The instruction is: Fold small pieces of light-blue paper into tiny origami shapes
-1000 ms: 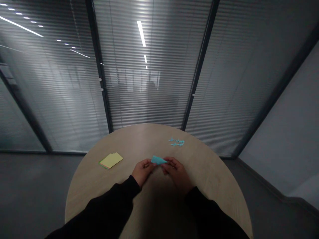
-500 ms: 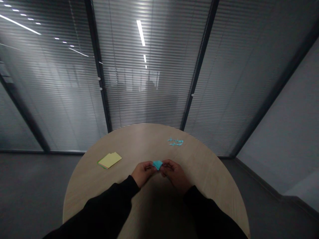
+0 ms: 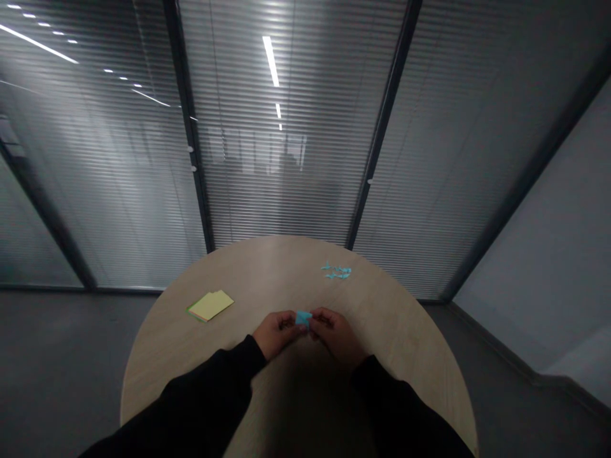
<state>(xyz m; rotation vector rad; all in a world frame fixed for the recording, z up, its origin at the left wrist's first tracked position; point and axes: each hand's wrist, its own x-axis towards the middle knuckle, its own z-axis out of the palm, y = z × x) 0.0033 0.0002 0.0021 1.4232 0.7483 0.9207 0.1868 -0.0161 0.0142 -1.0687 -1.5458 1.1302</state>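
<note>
A small folded piece of blue paper (image 3: 303,317) is held up between my two hands over the middle of the table. My left hand (image 3: 277,332) pinches its left side, thumb along the lower edge. On the opposite side, the fingertips and thumb of my right hand (image 3: 337,333) grip the right edge. The paper now looks roughly square, with my fingertips covering its lower corners. Beyond my right hand lie several small folded blue paper pieces (image 3: 338,272), too small to make out in detail.
A stack of yellow paper sheets (image 3: 210,306), with green and orange edges showing beneath, lies on the left of the round wooden table (image 3: 405,356). Glass panels with blinds (image 3: 281,210) stand behind the table's far edge. A pale wall (image 3: 548,254) is to the right.
The blue paper between my hands went from a pointed, downward triangle shape to a squarer outline. My left thumb shifted slightly right along its lower edge. Both hands stay in nearly the same place.
</note>
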